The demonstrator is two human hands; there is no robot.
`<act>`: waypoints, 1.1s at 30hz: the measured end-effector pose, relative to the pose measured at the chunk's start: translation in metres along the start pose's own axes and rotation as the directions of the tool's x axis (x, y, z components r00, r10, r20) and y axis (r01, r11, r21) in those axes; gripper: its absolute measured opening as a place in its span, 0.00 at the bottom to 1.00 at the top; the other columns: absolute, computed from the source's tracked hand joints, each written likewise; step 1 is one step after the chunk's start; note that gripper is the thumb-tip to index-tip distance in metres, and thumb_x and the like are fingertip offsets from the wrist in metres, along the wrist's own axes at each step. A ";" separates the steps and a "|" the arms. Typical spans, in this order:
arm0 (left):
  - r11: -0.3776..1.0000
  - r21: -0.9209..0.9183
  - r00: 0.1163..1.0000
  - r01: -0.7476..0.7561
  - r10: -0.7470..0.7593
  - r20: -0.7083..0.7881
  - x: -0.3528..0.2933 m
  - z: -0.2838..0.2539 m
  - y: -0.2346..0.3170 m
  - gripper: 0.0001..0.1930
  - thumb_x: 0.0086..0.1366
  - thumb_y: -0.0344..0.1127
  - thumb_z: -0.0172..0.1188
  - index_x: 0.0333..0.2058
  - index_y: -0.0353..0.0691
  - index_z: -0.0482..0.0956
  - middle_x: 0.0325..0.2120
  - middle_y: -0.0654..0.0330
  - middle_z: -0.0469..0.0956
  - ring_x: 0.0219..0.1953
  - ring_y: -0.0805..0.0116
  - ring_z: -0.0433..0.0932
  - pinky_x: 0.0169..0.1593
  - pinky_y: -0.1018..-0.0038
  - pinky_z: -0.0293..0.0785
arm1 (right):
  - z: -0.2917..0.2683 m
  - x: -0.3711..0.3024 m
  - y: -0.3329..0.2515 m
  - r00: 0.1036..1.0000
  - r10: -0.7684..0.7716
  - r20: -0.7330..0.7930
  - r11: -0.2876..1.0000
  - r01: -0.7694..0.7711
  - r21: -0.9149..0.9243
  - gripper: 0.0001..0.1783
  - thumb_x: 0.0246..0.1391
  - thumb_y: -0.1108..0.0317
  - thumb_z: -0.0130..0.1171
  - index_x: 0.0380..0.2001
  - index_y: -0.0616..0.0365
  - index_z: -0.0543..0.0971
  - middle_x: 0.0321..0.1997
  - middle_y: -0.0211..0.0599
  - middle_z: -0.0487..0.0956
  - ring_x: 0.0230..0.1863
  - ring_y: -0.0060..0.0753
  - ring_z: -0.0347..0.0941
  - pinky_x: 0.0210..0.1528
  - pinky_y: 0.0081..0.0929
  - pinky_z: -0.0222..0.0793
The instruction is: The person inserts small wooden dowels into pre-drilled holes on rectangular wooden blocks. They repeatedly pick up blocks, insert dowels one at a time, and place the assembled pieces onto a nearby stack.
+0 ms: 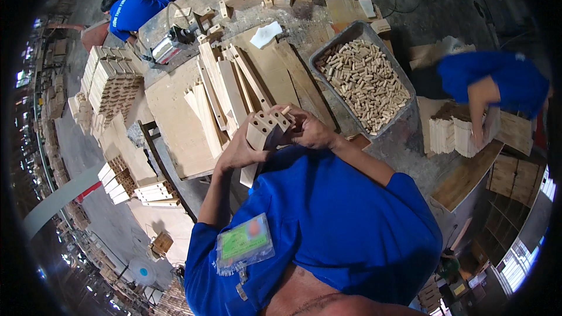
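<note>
In the head view, the holed wood blocks (pixel 266 127) sit near the centre, with the left hand (pixel 237 151) at their eight o'clock, thumb and fingers curled around them, and the right hand (pixel 311 131) at three o'clock, fingers bent close together beside a dowel (pixel 286 109), though whether they pinch it I cannot tell. From the blocks, a tray (pixel 355 31) of loose dowels (pixel 369 79) lies at two o'clock, and strips (pixel 232 90) on cardboard (pixel 172 120) toward ten.

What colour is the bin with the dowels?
Grey; the bin shows best in the head view, the only one, with pale wooden dowels inside.
</note>
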State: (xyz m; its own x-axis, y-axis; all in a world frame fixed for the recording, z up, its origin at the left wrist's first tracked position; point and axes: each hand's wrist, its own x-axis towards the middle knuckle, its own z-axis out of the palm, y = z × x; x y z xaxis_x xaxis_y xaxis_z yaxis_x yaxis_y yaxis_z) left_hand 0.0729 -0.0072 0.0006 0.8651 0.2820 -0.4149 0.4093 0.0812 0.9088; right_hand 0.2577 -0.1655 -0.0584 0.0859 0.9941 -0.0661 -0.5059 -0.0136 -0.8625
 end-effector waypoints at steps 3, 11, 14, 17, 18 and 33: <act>0.999 -0.029 1.000 0.015 -0.016 -0.014 0.001 0.002 -0.002 0.49 0.46 0.39 0.76 0.68 0.35 0.67 0.59 0.52 0.77 0.62 0.62 0.76 0.68 0.64 0.70 | -0.001 0.003 0.011 0.998 0.052 -0.029 0.997 -0.050 0.064 0.41 0.56 0.79 0.75 0.71 0.51 0.70 0.66 0.29 0.78 0.62 0.21 0.77 0.61 0.27 0.79; 0.988 -0.103 0.993 0.112 -0.116 -0.034 -0.005 0.002 -0.013 0.49 0.48 0.39 0.76 0.69 0.33 0.65 0.61 0.51 0.77 0.62 0.63 0.76 0.67 0.64 0.71 | 0.005 0.001 0.003 0.994 0.056 -0.099 0.998 -0.052 0.041 0.37 0.59 0.69 0.75 0.70 0.53 0.71 0.57 0.28 0.82 0.52 0.19 0.80 0.52 0.24 0.81; 0.987 -0.111 0.992 0.116 -0.120 -0.027 -0.002 0.003 -0.008 0.49 0.48 0.39 0.77 0.69 0.33 0.65 0.59 0.52 0.77 0.61 0.62 0.77 0.66 0.64 0.72 | 0.004 0.000 0.000 0.992 0.045 -0.117 0.996 -0.036 0.076 0.37 0.60 0.64 0.75 0.69 0.53 0.72 0.55 0.27 0.82 0.49 0.18 0.79 0.48 0.23 0.81; 0.992 -0.101 0.996 0.076 -0.080 -0.035 0.000 0.004 -0.007 0.49 0.49 0.40 0.77 0.68 0.33 0.65 0.57 0.53 0.77 0.59 0.62 0.77 0.65 0.64 0.73 | -0.002 0.000 -0.009 0.993 0.059 -0.104 0.995 -0.051 0.083 0.38 0.61 0.59 0.75 0.70 0.53 0.71 0.54 0.27 0.82 0.48 0.18 0.79 0.47 0.23 0.80; 0.992 -0.096 0.996 0.079 -0.082 -0.035 0.000 0.004 -0.010 0.48 0.49 0.40 0.77 0.68 0.34 0.65 0.57 0.53 0.77 0.58 0.63 0.77 0.64 0.64 0.73 | -0.004 -0.002 -0.012 0.992 0.079 -0.095 0.994 -0.071 0.087 0.38 0.61 0.58 0.75 0.70 0.54 0.71 0.54 0.28 0.82 0.48 0.18 0.79 0.47 0.23 0.80; 0.986 -0.061 0.985 0.157 -0.161 -0.064 0.015 -0.006 -0.014 0.37 0.49 0.39 0.77 0.57 0.31 0.75 0.47 0.57 0.82 0.48 0.65 0.80 0.55 0.66 0.78 | -0.169 -0.040 0.033 0.584 -0.117 -0.803 0.670 -0.551 -0.498 0.24 0.67 0.54 0.66 0.57 0.59 0.81 0.54 0.44 0.85 0.52 0.44 0.85 0.53 0.43 0.80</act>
State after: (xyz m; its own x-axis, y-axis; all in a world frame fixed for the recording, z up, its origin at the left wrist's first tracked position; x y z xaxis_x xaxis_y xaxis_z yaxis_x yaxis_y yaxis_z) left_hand 0.0783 0.0017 -0.0185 0.7678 0.3259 -0.5516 0.5214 0.1825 0.8336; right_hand 0.3827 -0.2237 -0.1693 0.7989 0.4959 -0.3405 0.0414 -0.6101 -0.7913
